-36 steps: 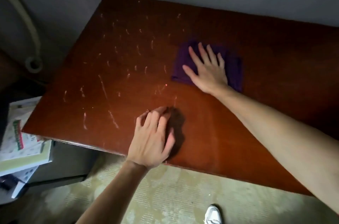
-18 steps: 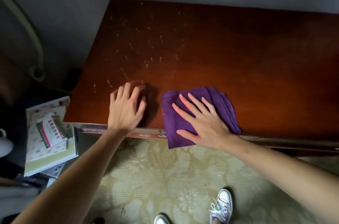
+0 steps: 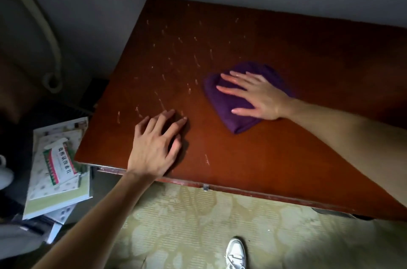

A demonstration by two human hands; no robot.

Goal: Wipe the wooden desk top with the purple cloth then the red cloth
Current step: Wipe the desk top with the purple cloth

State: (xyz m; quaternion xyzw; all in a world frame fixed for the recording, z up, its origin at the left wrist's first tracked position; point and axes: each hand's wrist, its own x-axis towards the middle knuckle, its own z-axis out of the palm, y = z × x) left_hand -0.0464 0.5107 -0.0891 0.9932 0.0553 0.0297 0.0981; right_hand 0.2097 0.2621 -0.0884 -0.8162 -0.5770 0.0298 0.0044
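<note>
Purple cloth sits bunched mid-surface, right hand pressed flat and open on top of it. Left hand is open too, fingers spread on bare wood near the front edge, just left of the cloth.

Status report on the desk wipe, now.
Right hand flat on purple cloth, mid-desk. Left hand braced on bare desk top. Pale marks left of cloth. Red cloth not visible.

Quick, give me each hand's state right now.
Left hand: open, empty, fingers spread on the wooden desk top.
Right hand: open, palm flat on the purple cloth.
</note>
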